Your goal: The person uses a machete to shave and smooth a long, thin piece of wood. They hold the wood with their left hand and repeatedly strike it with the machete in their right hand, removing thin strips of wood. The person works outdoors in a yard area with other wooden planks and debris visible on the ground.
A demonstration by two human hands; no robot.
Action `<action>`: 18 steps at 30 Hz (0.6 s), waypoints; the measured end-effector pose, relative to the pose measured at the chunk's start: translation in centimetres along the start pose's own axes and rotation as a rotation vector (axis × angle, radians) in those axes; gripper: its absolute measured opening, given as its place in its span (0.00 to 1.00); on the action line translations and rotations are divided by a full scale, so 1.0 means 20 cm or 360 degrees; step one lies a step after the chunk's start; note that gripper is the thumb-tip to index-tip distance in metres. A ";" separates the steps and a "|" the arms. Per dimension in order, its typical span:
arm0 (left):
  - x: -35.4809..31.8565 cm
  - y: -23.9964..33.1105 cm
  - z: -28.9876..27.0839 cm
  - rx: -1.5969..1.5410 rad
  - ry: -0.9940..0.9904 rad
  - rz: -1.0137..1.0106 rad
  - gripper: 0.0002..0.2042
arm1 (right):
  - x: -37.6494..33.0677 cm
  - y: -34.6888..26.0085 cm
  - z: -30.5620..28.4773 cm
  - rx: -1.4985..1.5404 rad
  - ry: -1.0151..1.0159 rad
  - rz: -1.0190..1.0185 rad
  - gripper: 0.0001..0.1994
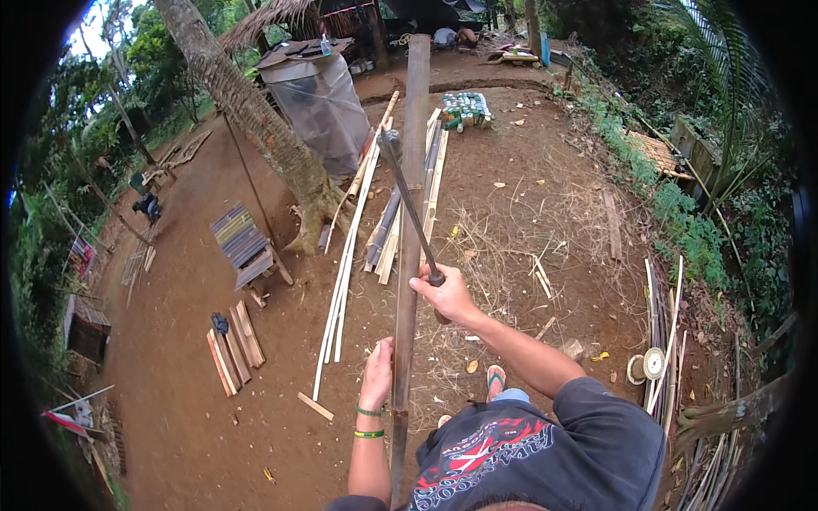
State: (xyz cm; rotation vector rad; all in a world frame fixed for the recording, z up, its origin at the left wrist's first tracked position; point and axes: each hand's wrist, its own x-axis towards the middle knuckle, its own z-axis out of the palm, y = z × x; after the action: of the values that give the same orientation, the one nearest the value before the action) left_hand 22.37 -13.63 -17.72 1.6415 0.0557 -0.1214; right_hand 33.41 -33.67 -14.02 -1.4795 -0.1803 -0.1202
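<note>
— Bare brown earth [196,358] all around, with a palm trunk [256,119] leaning up on the left and a plastic-wrapped shed [319,98] behind it. What is in the hands?

— A long bamboo pole [413,170] stands in front of the person, running from near their feet away toward the far yard. The left hand [377,373] is closed around it low down, two green bands on the wrist. The right hand [446,294] is clenched on the handle of a long dark blade [407,200], which lies slanted across the pole, its tip up and to the left.

— How far has the work come?

— Judging from the ground, a fair way — a spread of pale split strips [348,255] lies just left of the pole and a heap of thicker lengths [394,226] lies partly behind it. Short cut boards [234,349] lie further left near a small slatted bench [244,243]. More thin strips [663,341] stand bundled on the right beside a round woven piece [653,364].

— And the pole itself?

— It looks whole along the stretch I can see; I cannot tell whether the blade has bitten in. So this one seems barely begun, with its full length left to work
</note>
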 end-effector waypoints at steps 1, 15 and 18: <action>0.04 0.07 0.07 0.0043 -0.0033 -0.0049 0.25 | 0.00 -0.01 -0.03 -0.0089 -0.0020 -0.0019 0.11; 0.11 -0.02 0.23 0.0731 0.0472 0.0342 0.28 | 0.01 0.11 -0.37 -0.1593 -0.0653 -0.1184 0.07; 0.02 0.12 0.26 0.0625 0.0302 0.0127 0.29 | 0.51 -0.07 -0.71 -0.1505 -0.0090 -0.0778 0.11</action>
State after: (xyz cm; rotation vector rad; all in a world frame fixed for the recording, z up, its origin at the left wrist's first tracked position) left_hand 22.84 -19.05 -15.81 2.0417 0.1172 0.0914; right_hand 43.79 -47.63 -11.84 -2.3529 -0.5869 -0.6240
